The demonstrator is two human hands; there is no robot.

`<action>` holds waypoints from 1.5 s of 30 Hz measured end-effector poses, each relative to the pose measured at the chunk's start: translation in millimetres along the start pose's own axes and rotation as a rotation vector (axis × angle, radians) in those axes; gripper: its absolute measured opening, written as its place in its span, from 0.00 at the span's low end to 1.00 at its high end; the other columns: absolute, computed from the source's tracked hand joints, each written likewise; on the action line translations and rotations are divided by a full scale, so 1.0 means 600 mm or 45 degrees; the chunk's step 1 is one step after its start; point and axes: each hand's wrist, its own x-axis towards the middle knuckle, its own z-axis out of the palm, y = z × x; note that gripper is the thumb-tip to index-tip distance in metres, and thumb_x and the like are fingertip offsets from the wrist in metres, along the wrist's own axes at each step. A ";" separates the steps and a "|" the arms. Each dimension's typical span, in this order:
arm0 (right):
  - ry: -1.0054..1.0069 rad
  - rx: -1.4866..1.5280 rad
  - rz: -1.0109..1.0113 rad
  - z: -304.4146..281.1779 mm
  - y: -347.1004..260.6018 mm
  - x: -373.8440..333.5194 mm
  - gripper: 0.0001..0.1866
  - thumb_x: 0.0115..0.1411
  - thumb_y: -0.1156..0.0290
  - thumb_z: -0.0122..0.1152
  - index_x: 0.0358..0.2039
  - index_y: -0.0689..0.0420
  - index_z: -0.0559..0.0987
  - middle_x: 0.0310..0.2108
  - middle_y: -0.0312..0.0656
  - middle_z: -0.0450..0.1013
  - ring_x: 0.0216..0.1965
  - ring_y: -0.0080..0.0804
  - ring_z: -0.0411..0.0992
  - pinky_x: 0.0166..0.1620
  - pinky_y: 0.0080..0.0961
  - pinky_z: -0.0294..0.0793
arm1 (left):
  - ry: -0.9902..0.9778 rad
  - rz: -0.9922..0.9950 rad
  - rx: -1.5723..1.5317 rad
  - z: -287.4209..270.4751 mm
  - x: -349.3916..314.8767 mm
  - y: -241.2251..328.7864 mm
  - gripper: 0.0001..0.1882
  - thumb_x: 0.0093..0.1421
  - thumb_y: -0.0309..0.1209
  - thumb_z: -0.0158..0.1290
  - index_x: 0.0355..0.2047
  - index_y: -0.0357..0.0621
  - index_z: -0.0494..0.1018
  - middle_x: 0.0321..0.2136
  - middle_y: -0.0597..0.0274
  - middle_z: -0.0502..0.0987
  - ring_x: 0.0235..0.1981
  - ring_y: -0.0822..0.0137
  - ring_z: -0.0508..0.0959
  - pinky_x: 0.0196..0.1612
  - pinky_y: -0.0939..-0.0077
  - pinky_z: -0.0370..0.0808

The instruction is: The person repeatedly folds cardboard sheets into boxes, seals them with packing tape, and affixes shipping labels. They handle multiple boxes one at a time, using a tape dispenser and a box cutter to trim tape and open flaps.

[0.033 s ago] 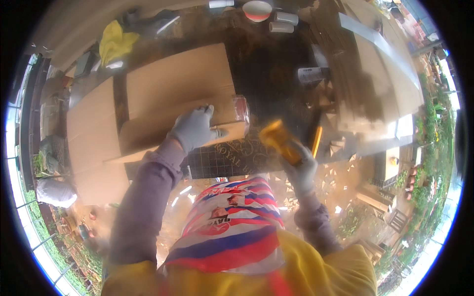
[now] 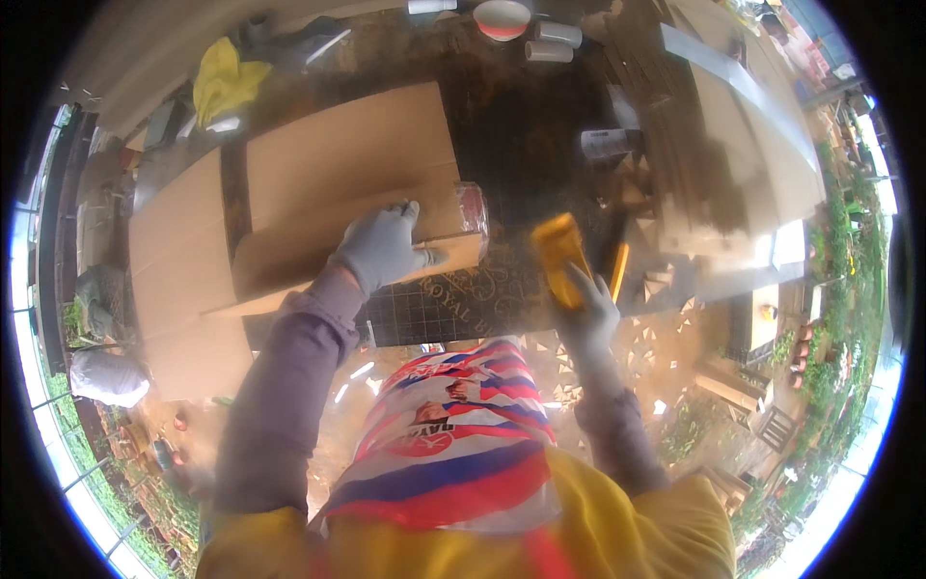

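Observation:
A grey glove covers my left hand [image 2: 383,246], whose fingers and thumb clasp a folded flap of a brown cardboard sheet [image 2: 352,140]. Inside the fold, a red thing [image 2: 472,209] under clear plastic shows at the right end; most of it is hidden. My right hand [image 2: 590,314], gloved too, is closed round a yellow handheld tool [image 2: 558,253] above the dark table, to the right of the cardboard. Motion blurs the tool, so I cannot make out its kind. Just right of it lies a thin yellow bar-shaped thing [image 2: 619,270].
A tall pile of flat cardboard [image 2: 714,145] takes up the table's right side. At the far side are a bowl [image 2: 502,19], white rolls [image 2: 550,51] and a yellow cloth [image 2: 227,82]. Cardboard scraps [image 2: 656,280] litter the right front edge and the floor.
My right hand has shifted slightly, swinging the yellow tool's head to the right and a little farther from me. My left hand has stayed on the cardboard.

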 end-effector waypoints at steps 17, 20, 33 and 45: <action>-1.804 0.592 0.400 0.405 -0.108 0.288 0.19 0.65 0.55 0.55 0.48 0.54 0.81 0.48 0.44 0.78 0.46 0.38 0.77 0.51 0.32 0.73 | -0.414 -0.158 0.198 -0.038 0.013 0.022 0.36 0.47 0.46 0.62 0.54 0.39 0.71 0.51 0.46 0.75 0.53 0.55 0.76 0.50 0.58 0.77; -1.290 0.343 -0.295 0.389 -0.166 0.325 0.19 0.62 0.52 0.56 0.43 0.52 0.82 0.37 0.44 0.80 0.41 0.42 0.78 0.48 0.37 0.75 | -0.366 -0.169 0.210 -0.044 0.013 0.025 0.38 0.47 0.46 0.62 0.57 0.40 0.70 0.56 0.48 0.72 0.59 0.55 0.72 0.54 0.60 0.75; -0.523 -1.060 0.028 0.124 0.340 0.655 0.12 0.60 0.63 0.56 0.35 0.54 0.83 0.29 0.48 0.78 0.34 0.46 0.78 0.36 0.41 0.78 | 0.007 -0.040 0.046 -0.008 0.007 0.001 0.45 0.42 0.47 0.66 0.60 0.43 0.68 0.62 0.51 0.68 0.65 0.55 0.66 0.62 0.59 0.69; -0.880 -0.528 -1.120 0.308 -0.128 0.475 0.09 0.61 0.68 0.54 0.29 0.52 0.82 0.23 0.45 0.76 0.22 0.44 0.76 0.25 0.45 0.75 | -0.116 -0.132 -0.016 -0.017 0.005 0.010 0.43 0.49 0.47 0.62 0.64 0.46 0.64 0.64 0.52 0.66 0.65 0.55 0.65 0.62 0.56 0.67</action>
